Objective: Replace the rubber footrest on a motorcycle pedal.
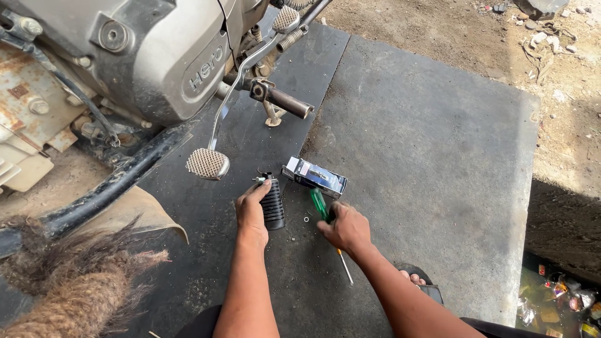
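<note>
My left hand (251, 209) grips a black ribbed rubber footrest sleeve (273, 205) lying on the black mat, with the thumb near its metal end. My right hand (345, 229) is closed around a screwdriver (320, 204) with a green handle; the metal shaft sticks out behind the hand toward me. A small shiny cardboard box (314, 176) lies just beyond both hands. A tiny washer or nut (306, 220) rests on the mat between the hands.
A motorcycle engine case (169, 56) fills the upper left, with a gear lever pedal (208, 164) and a bare footrest bar (289, 102) sticking out. A concrete slab (432, 156) lies to the right, dirt beyond. My sandalled foot (418, 278) shows at the bottom.
</note>
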